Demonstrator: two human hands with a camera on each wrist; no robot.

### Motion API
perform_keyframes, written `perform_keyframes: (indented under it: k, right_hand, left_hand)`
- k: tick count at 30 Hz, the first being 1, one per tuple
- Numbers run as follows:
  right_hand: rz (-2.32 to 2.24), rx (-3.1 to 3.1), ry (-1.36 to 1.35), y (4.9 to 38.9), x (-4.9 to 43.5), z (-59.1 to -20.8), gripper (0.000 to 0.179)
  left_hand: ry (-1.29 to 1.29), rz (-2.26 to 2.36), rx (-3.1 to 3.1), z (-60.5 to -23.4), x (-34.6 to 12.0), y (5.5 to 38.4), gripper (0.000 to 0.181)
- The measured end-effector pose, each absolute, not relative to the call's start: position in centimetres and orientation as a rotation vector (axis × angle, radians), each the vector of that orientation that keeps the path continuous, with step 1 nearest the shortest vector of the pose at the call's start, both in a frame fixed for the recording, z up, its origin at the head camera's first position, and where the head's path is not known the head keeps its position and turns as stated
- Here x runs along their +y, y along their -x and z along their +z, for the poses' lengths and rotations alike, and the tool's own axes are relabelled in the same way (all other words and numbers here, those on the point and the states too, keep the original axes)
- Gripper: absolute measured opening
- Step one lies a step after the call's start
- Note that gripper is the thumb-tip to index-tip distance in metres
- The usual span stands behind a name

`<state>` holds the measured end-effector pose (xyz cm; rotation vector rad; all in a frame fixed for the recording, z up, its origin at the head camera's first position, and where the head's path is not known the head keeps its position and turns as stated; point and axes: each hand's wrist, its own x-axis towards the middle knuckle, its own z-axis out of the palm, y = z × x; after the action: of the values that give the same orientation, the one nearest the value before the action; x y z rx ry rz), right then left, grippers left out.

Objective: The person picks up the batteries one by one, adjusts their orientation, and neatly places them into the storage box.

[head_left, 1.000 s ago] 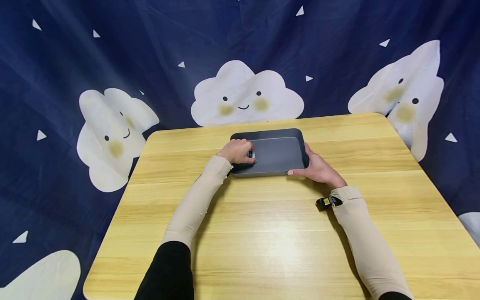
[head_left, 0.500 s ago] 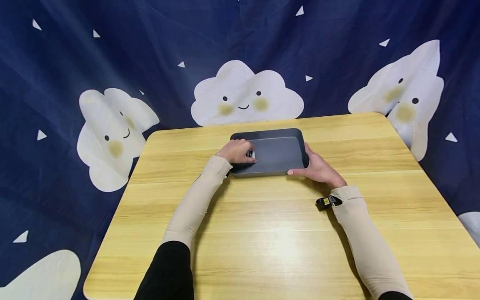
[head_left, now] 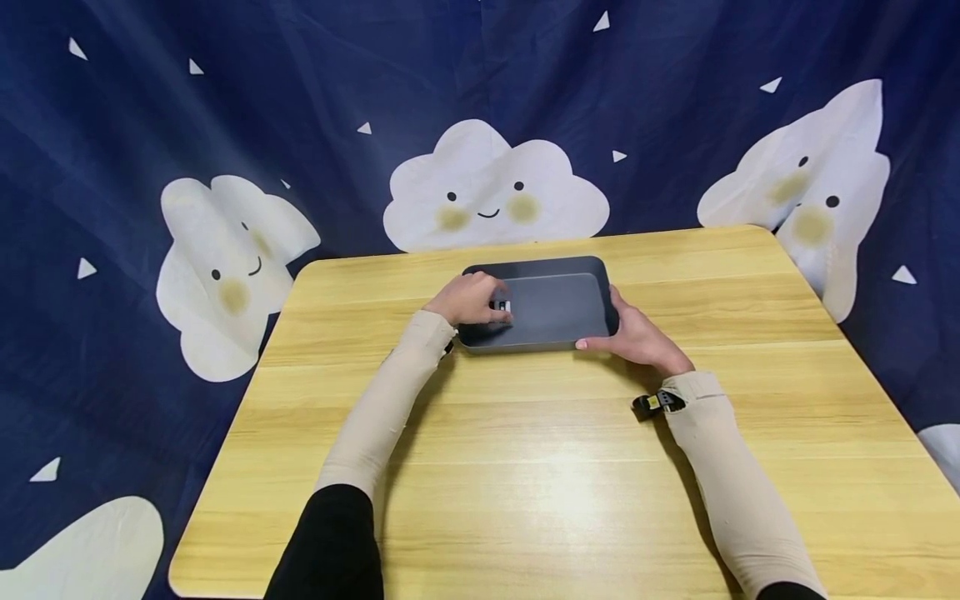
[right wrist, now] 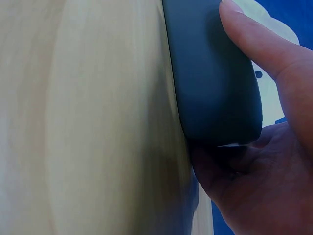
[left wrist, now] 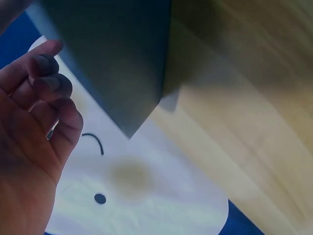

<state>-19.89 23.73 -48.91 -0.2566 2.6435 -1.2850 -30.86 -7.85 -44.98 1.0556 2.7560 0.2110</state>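
A dark grey rectangular tray (head_left: 558, 304) lies toward the table's far side. My left hand (head_left: 465, 298) is over its left end, thumb and index finger apart. A small black-and-white object (head_left: 504, 307) shows in the gap between them, too small to name. In the left wrist view my left hand (left wrist: 29, 132) has loosely bent fingers beside the tray wall (left wrist: 112, 63). My right hand (head_left: 641, 337) grips the tray's near right corner, thumb along the front wall and fingers round the end. The right wrist view shows that thumb (right wrist: 261, 41) against the wall (right wrist: 215, 93).
The wooden table (head_left: 525, 467) has rounded corners and a far edge just behind the tray. A dark blue curtain (head_left: 337, 67) with white clouds hangs behind it. A small black wrist camera (head_left: 656, 405) sits at my right cuff.
My left hand has drawn slightly left and its thumb and index finger have spread, so more of the small object shows. The tray and right hand have stayed put.
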Motion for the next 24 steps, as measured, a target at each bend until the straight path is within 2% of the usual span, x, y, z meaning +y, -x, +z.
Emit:
perform_keyframes:
  k: [10, 16, 24]
  right_hand:
    - [-1.33, 2.639, 0.263, 19.9, 23.7, -49.0, 0.133]
    - [-1.331, 2.636, 0.27, 19.9, 23.7, -48.9, 0.134]
    - [-1.317, 2.634, 0.271, 19.9, 23.8, -48.8, 0.134]
  left_hand:
    - [-1.045, 0.342, 2.814, -42.7, -10.4, 29.7, 0.059]
    - [-1.03, 0.402, 2.882, -41.5, -12.8, 28.7, 0.051]
    - [-0.956, 0.482, 2.964, -40.2, -16.4, 27.3, 0.05]
